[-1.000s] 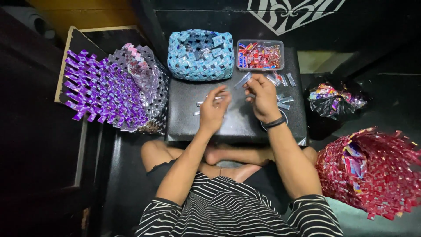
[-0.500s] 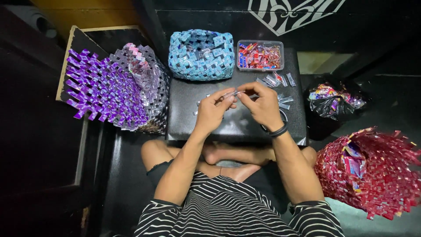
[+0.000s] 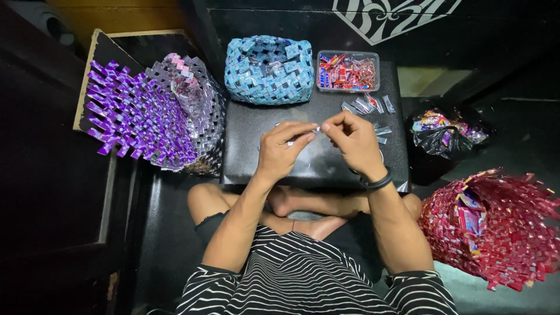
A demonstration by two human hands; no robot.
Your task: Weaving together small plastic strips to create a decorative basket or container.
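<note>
Both grips, left hand (image 3: 280, 153), right hand (image 3: 353, 140), pinching silver strip (image 3: 315, 129) between fingertips

a small folded silvery wrapper strip (image 3: 315, 129), thin and shiny, is pinched at both ends between the fingertips of the two hands, lying roughly level just above the black padded board (image 3: 245, 146).
</note>
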